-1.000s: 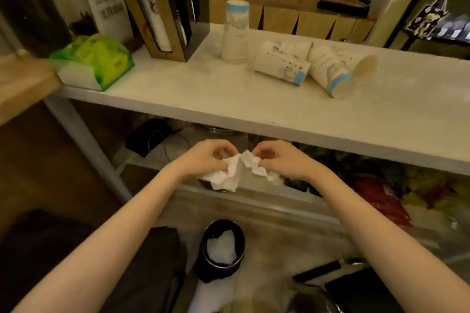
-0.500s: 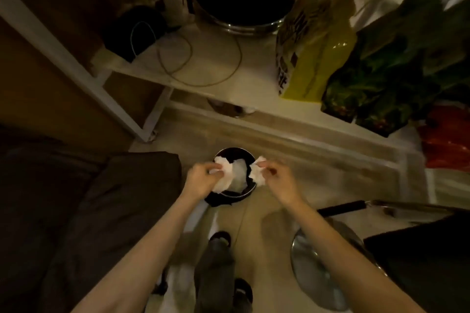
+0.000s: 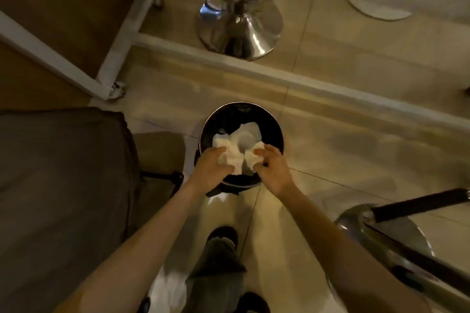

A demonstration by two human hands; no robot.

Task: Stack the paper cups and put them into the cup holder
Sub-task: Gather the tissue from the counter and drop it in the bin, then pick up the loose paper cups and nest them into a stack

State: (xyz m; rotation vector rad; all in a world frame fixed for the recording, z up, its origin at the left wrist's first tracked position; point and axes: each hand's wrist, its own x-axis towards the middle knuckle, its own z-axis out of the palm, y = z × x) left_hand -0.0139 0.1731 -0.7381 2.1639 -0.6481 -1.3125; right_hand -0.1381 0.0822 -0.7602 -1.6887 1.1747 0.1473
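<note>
Two hands hover over a black bin (image 3: 241,114) on glossy beige floor tiles (image 3: 356,150); left hand (image 3: 212,170) and right hand (image 3: 272,170) each pinch crumpled white tissue (image 3: 235,157). Beyond the bin stands a chrome stool base (image 3: 240,25).

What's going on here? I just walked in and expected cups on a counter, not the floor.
A person is leaning over a small black bin on the tiled floor. The left hand and right hand each pinch crumpled white tissue just above the bin's opening; more white paper already lies inside. No paper cups or cup holder are in view, so the stacking isn't happening at this moment. A chrome stool base stands beyond the bin.
</note>
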